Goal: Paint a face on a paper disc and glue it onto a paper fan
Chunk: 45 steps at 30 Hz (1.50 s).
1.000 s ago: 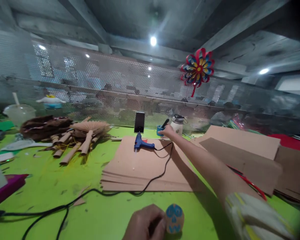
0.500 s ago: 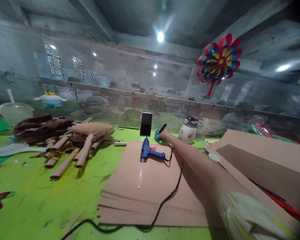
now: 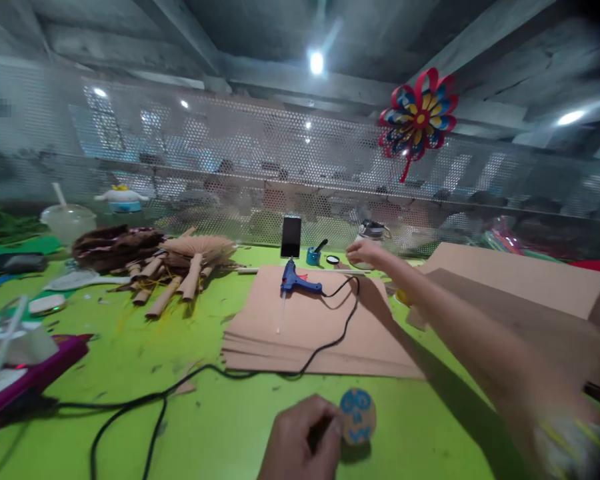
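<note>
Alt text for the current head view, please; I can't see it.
At a green table, the left hand pinches a round brown disc bearing a blue face, while the right hand is stretched out in front of a bottle. Beyond the left hand, a blue glue gun lies on stacked brown sheets.

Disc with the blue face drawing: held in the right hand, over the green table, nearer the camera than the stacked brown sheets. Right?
Wrong hand: the head view shows the left hand holding the disc. The rest is right: it is over the green table, nearer the camera than the stacked brown sheets.
</note>
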Motion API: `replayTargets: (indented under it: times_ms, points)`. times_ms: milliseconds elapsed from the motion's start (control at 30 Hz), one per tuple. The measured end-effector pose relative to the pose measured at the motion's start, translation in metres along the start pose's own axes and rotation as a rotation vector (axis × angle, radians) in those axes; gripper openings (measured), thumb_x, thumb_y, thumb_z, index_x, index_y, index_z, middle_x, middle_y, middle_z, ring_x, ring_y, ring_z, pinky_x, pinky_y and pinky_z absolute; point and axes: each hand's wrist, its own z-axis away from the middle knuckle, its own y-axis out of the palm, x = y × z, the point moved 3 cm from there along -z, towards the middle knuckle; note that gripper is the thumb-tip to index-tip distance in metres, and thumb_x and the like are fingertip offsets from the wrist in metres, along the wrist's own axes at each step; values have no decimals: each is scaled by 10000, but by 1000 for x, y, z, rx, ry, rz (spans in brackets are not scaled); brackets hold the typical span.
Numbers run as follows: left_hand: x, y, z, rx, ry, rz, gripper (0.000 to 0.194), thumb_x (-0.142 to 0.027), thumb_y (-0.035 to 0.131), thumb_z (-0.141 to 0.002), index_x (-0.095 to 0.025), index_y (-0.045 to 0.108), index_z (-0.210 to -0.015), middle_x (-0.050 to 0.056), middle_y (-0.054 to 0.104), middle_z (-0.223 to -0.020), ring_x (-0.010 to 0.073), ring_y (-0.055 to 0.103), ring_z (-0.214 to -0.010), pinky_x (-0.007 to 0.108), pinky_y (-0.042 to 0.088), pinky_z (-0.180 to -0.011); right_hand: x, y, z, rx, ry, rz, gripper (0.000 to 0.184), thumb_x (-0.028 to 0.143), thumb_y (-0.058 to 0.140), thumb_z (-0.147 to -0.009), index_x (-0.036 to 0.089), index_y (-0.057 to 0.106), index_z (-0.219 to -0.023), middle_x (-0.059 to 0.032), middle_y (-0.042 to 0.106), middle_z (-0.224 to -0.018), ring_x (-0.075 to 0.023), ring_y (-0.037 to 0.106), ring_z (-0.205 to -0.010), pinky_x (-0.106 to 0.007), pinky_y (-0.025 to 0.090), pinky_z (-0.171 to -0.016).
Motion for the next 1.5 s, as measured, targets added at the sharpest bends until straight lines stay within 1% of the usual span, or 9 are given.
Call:
replayTargets:
  times_ms: [67, 100, 167, 200, 333, 433, 633, 967, 1500]
  points:
    - [-5, 2, 1, 7, 1, 21, 280, -406, 538, -802, -177, 664, -701, 41, 628, -681, 182, 557, -684, 266, 403, -634, 3, -18, 35, 64, 20, -28, 277, 307, 585, -932, 144, 592, -1156, -80, 631, -1120, -196, 645, -920, -384, 555, -777]
    - [-6, 2, 1, 1, 2, 30, 278, -401, 540, -799, -172, 662, -700, 41, 629, -684, 182, 558, -691, 265, 406, -638, 5, -26, 56, 72, 10, -47, 224, 306, 603, -920, 126, 629, -1051, -61, 660, -994, -166, 647, -818, -343, 552, -721]
    - [-9, 1, 1, -9, 14, 42, 281, -406, 550, -799, -163, 658, -707, 38, 627, -681, 173, 555, -677, 259, 402, -616, 8, -34, 102, 102, -34, -98, 247, 346, 655, -869, 103, 675, -834, -62, 667, -758, -131, 603, -656, -272, 516, -631]
    - [-10, 0, 1, -14, 20, 46, 293, -419, 555, -802, -158, 656, -715, 36, 623, -676, 168, 553, -664, 258, 403, -606, 9, -34, 126, 139, -57, -127, 273, 380, 667, -848, 114, 681, -788, -55, 664, -711, -123, 588, -621, -257, 499, -602]
    - [-10, -4, -1, -52, 52, 35, 330, -457, 577, -845, -143, 639, -766, 18, 611, -682, 143, 571, -657, 276, 450, -638, 6, -13, 208, 361, -105, -223, 365, 497, 671, -791, 141, 712, -725, -56, 679, -670, -140, 595, -593, -268, 486, -576]
    - [-10, -6, -2, -66, 69, 3, 321, -452, 573, -890, -142, 615, -821, -2, 617, -754, 136, 598, -714, 318, 497, -709, 1, 4, 241, 449, -94, -282, 395, 530, 650, -793, 143, 727, -775, -61, 687, -697, -156, 622, -635, -279, 493, -608]
    - [-12, -5, -4, -48, 84, -54, 283, -413, 559, -915, -135, 611, -898, 5, 620, -822, 133, 606, -741, 324, 518, -714, -2, 13, 256, 490, -77, -343, 378, 510, 688, -766, 133, 718, -758, -31, 668, -646, -129, 597, -594, -247, 454, -584]
    - [-14, -6, -6, 31, 116, -82, 295, -426, 557, -913, -139, 610, -876, -1, 609, -793, 137, 601, -745, 329, 508, -725, -4, 24, 263, 498, -95, -458, 281, 411, 736, -732, 131, 714, -717, 2, 629, -602, -97, 532, -548, -231, 414, -569]
    - [-14, 1, -9, 151, 42, 83, 241, -369, 579, -910, -135, 604, -965, 16, 627, -879, 130, 612, -756, 318, 528, -707, -10, 30, 273, 542, -45, -605, 284, 397, 778, -679, 126, 692, -680, -7, 634, -611, -97, 517, -536, -235, 392, -541]
